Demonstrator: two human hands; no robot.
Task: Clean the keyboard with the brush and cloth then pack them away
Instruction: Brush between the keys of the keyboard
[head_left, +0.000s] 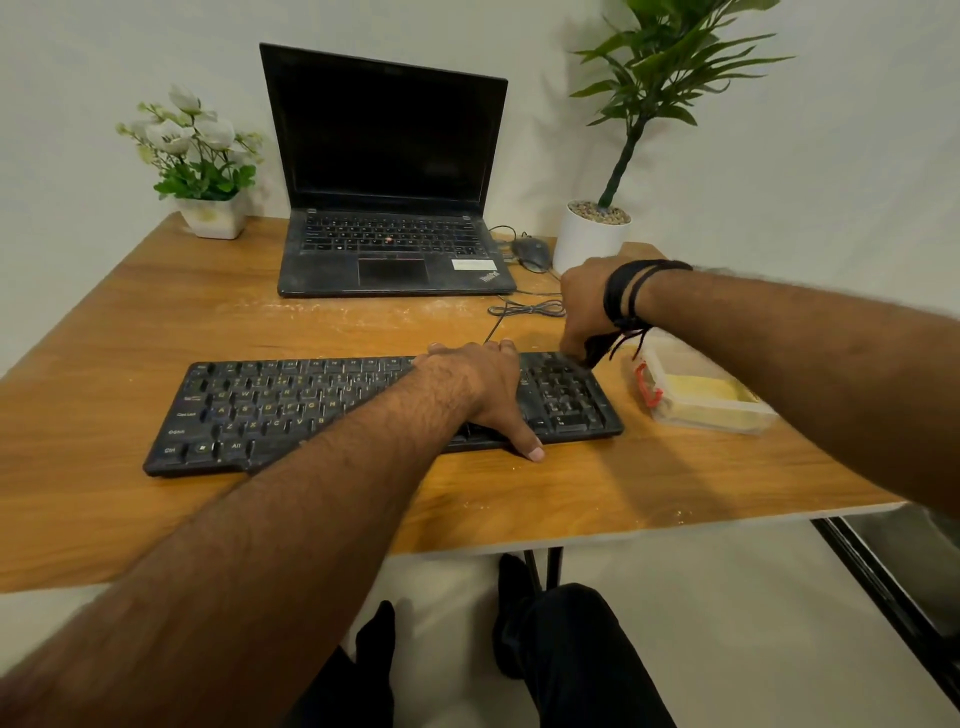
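Note:
A black keyboard (291, 410) lies across the wooden table (156, 332). My left hand (478, 384) rests flat on its right-middle part, fingers reaching over the back edge and thumb at the front edge. My right hand (587, 306) grips a small dark brush (595, 351), its tip at the top right corner of the keyboard's number pad. A clear plastic box (701, 389) with a red clasp stands just right of the keyboard, with a yellow cloth (701, 392) inside.
An open black laptop (389, 244) sits behind the keyboard. A mouse (532, 253) with a coiled cable lies to its right. A white flower pot (213, 215) stands at the back left, a white plant pot (589, 236) at the back right. Dust specks dot the table.

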